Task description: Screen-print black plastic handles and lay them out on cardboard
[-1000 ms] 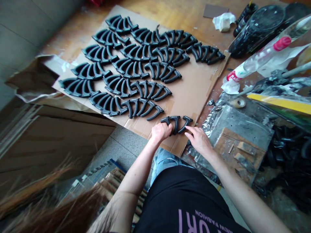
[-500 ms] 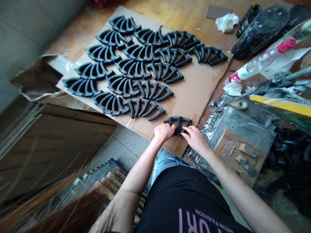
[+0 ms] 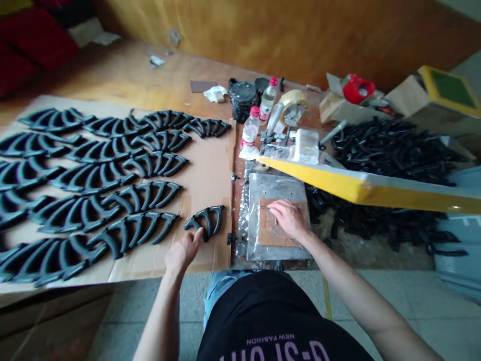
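Bent fingers of my left hand (image 3: pixel 184 250) close on the near end of a short row of black curved handle-like pieces (image 3: pixel 214 220). This row rests on the cardboard sheet (image 3: pixel 208 175), close to its right edge. My right hand (image 3: pixel 288 218) is over a small wooden board (image 3: pixel 266 233), its fingers partly stretched out and apart. Under the board lies a grey plate (image 3: pixel 253 200) wrapped in clear plastic. A small light strip shows beside my right fingertips, and my hand hides part of the board.
Long rows of the same black pieces (image 3: pixel 86 175) cover the cardboard's left side. A yellow-edged panel (image 3: pixel 319 183) juts across on the right, before a heap of loose black pieces (image 3: pixel 394 150). Bottles (image 3: pixel 250 128), a black tub (image 3: pixel 243 98) and tape (image 3: pixel 293 108) stand behind.
My right hand has left the short row of black pieces and moved right to the wooden board. My left hand stays at that row. The view has turned right.
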{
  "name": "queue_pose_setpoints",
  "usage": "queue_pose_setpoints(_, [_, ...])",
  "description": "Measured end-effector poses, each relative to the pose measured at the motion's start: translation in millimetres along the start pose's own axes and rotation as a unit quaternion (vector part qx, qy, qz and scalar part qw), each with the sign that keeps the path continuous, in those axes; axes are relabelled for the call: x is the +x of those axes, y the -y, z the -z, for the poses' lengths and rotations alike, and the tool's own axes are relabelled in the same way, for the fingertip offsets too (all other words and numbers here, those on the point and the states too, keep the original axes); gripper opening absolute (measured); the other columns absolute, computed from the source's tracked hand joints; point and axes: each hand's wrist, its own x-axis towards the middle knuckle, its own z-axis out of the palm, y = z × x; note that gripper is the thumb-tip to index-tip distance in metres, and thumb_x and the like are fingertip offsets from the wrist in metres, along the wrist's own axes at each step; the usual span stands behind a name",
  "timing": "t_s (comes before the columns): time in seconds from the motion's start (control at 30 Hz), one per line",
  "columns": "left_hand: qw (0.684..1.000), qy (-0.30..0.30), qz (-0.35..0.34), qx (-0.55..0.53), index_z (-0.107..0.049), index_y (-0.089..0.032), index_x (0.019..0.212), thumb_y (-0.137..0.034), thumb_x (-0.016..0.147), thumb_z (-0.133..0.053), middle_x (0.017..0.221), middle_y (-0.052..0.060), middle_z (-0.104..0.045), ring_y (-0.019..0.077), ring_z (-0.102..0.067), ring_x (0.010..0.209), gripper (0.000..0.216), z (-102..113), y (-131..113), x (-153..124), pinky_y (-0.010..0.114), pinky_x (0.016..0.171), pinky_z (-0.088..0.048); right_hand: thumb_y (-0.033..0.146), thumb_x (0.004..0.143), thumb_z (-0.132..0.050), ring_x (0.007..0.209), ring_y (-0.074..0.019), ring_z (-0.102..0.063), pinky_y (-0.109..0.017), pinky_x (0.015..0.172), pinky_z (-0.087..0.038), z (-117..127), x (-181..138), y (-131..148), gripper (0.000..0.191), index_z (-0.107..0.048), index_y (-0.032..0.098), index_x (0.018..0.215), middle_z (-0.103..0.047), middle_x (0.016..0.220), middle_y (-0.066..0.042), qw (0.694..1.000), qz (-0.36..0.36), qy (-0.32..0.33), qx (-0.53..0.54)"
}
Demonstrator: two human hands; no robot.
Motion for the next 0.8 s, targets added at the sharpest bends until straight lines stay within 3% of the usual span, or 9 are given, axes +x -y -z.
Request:
queue_pose_setpoints(0.13, [0.999, -0.044, -0.004, 0.022, -0.061, -0.021, 0.082, -0.067, 0.087, -0.019, 0.091, 0.017, -0.072, 0.0347, -0.068, 0.093, 0.063, 5, -2, -12, 0.039, 0.072, -0.049, 0.019, 0.09, -0.05, 0.098, -0.022, -0.058, -0.037, 0.09, -0.046, 40, -35, -102, 0.021, -0.07, 0.02, 0.097, -0.067, 0.099, -0.008, 0.976, -0.159, -0.074, -0.132])
queue_pose_setpoints(0.27, [0.995, -0.091, -0.023, 0.032, -0.06, -0.023, 0.085, -0.066, 0.088, -0.021, 0.086, 0.013, -0.072, 0.0317, -0.068, 0.087, 0.058, 15, -30, -28, 0.034, 0.067, -0.048, 0.024, 0.084, -0.06, 0.098, -0.0215, -0.055, -0.033, 0.08, -0.047, 36, -56, -161, 0.027, -0.066, 0.024, 0.111, -0.056, 0.115, -0.009, 0.954, -0.227, -0.052, -0.19])
queue_pose_setpoints(0.37, [0.992, -0.116, -0.039, 0.029, -0.06, -0.023, 0.088, -0.065, 0.088, -0.023, 0.087, 0.012, -0.072, 0.0301, -0.068, 0.086, 0.056, 20, -58, -42, 0.033, 0.068, -0.046, 0.029, 0.084, -0.063, 0.091, -0.0207, -0.057, -0.031, 0.074, -0.046, 24, -69, -173, 0.042, -0.056, 0.025, 0.126, -0.053, 0.113, -0.01, 0.945, -0.265, -0.043, -0.187])
queue_pose_setpoints(0.5, [0.989, -0.143, -0.042, 0.009, -0.06, -0.024, 0.091, -0.063, 0.088, -0.028, 0.088, 0.01, -0.071, 0.0275, -0.067, 0.086, 0.051, 21, -80, -62, 0.03, 0.066, -0.043, 0.029, 0.088, -0.055, 0.087, -0.0215, -0.059, -0.031, 0.072, -0.045, 25, -95, -190, 0.037, -0.056, 0.026, 0.125, -0.055, 0.099, -0.008, 0.943, -0.293, -0.057, -0.144])
queue_pose_setpoints(0.63, [0.984, -0.171, -0.049, -0.017, -0.06, -0.024, 0.092, -0.062, 0.087, -0.033, 0.079, 0.007, -0.069, 0.0253, -0.065, 0.079, 0.047, 20, -86, -77, 0.028, 0.061, -0.039, 0.026, 0.088, -0.051, 0.095, -0.0238, -0.058, -0.035, 0.081, -0.046, 45, -118, -216, 0.036, -0.06, 0.024, 0.123, -0.051, 0.112, -0.012, 0.931, -0.322, -0.141, -0.102])
queue_pose_setpoints(0.73, [0.978, -0.188, -0.068, -0.064, -0.06, -0.024, 0.087, -0.06, 0.086, -0.037, 0.072, 0.002, -0.065, 0.0202, -0.062, 0.07, 0.043, 21, -95, -84, 0.025, 0.058, -0.036, 0.02, 0.09, -0.041, 0.1, -0.0278, -0.056, -0.042, 0.089, -0.044, 61, -120, -216, 0.036, -0.064, 0.019, 0.118, -0.055, 0.108, -0.015, 0.932, -0.278, -0.208, -0.1])
queue_pose_setpoints(0.8, [0.969, -0.198, -0.093, -0.116, -0.06, -0.022, 0.083, -0.058, 0.086, -0.041, 0.064, 0.0, -0.062, 0.0165, -0.058, 0.062, 0.04, 23, -106, -88, 0.024, 0.056, -0.035, 0.015, 0.09, -0.036, 0.1, -0.0269, -0.056, -0.042, 0.091, -0.045, 62, -115, -195, 0.04, -0.065, 0.018, 0.116, -0.059, 0.102, -0.013, 0.956, -0.19, -0.215, -0.065])
